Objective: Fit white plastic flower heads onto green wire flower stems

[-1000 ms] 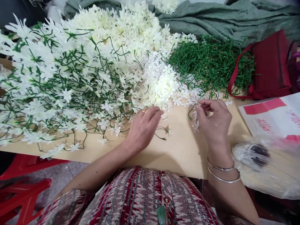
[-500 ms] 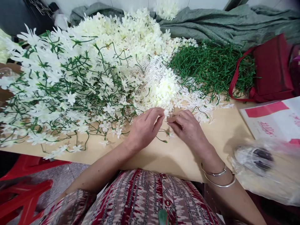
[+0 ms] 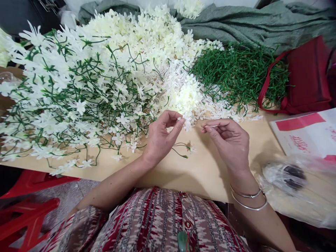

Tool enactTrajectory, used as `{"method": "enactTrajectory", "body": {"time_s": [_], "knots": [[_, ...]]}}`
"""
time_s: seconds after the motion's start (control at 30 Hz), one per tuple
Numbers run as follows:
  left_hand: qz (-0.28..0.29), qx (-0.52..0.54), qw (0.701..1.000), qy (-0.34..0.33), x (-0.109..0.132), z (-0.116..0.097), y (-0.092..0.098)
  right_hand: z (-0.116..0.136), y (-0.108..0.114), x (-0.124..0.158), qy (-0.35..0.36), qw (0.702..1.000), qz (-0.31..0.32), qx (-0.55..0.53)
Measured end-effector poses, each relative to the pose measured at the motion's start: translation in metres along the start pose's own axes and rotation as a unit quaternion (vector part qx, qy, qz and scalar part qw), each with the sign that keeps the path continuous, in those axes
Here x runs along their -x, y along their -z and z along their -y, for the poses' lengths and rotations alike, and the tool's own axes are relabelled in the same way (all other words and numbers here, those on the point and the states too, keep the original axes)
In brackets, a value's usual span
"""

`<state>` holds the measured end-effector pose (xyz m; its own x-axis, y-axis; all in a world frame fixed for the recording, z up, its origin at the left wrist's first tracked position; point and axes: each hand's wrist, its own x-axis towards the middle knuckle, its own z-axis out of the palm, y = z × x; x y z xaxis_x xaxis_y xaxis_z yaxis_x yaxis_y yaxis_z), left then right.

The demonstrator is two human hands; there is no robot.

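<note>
My left hand (image 3: pixel 163 136) pinches a small white artificial flower (image 3: pixel 188 124) between thumb and forefinger, close to the heap of white blossoms (image 3: pixel 187 96). To its right, my right hand (image 3: pixel 229 141) is closed on a thin white stamen (image 3: pixel 212 126), held between thumb and forefinger. The two hands are a short distance apart above the table. Below them on the table lies a green stem (image 3: pixel 180 152) with a pale tip beside it. Loose white stamens (image 3: pixel 223 110) are spread just beyond my right hand.
Assembled white flowers with green stems (image 3: pixel 86 94) pile up on the left. A heap of green stems (image 3: pixel 238 75) lies back right, beside a red bag (image 3: pixel 307 75). A printed white bag (image 3: pixel 307 133) and clear plastic wrapping (image 3: pixel 301 196) cover the right side. Red stools (image 3: pixel 34 220) stand lower left.
My right hand has moved right, away from my left, and turned, with a thin white stamen now visible in it. My left hand has risen slightly, still pinching near the blossoms.
</note>
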<state>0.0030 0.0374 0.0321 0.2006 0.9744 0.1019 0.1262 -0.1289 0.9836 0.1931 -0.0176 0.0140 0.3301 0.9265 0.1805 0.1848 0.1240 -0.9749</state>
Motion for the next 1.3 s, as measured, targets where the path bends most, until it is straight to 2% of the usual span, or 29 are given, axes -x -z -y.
{"method": "enactTrajectory", "body": {"time_s": [0.07,0.2,0.3,0.4,0.5,0.6,0.73,0.9,0.97,1.2,1.3], "knots": [[0.009,0.04,0.999,0.021,0.001,-0.006,-0.001,0.004,-0.002,0.002,0.016,1.0,-0.005,-0.017],[0.066,0.156,0.981,0.097,0.009,-0.014,-0.012,0.009,-0.004,0.005,0.1,0.995,-0.01,-0.012],[0.066,0.165,0.977,0.117,0.013,-0.015,-0.02,0.01,-0.004,0.006,0.142,0.989,-0.028,-0.003],[0.058,0.161,0.978,0.118,0.012,-0.013,-0.024,0.007,-0.002,0.003,0.143,0.988,-0.054,0.016],[0.048,0.154,0.982,0.101,0.01,-0.009,-0.027,0.003,0.002,-0.001,0.158,0.981,-0.079,0.081],[0.031,0.11,0.991,0.067,0.01,-0.006,-0.028,0.003,0.002,-0.001,0.188,0.972,-0.049,0.134],[0.047,0.062,0.996,0.044,0.013,-0.003,-0.029,0.007,-0.002,0.004,0.148,0.977,0.012,0.154],[0.106,0.144,0.979,0.103,0.01,0.008,-0.027,0.004,-0.002,0.007,0.029,0.995,-0.003,0.094],[0.12,0.149,0.975,0.11,0.008,0.012,-0.026,0.002,0.0,0.007,0.001,0.997,-0.003,0.077],[0.152,0.116,0.975,0.112,0.006,0.007,-0.022,0.004,-0.002,0.006,0.0,0.995,-0.031,0.094],[0.147,0.098,0.98,0.09,0.007,0.006,-0.023,0.006,-0.004,0.007,0.019,0.992,-0.033,0.124]]}}
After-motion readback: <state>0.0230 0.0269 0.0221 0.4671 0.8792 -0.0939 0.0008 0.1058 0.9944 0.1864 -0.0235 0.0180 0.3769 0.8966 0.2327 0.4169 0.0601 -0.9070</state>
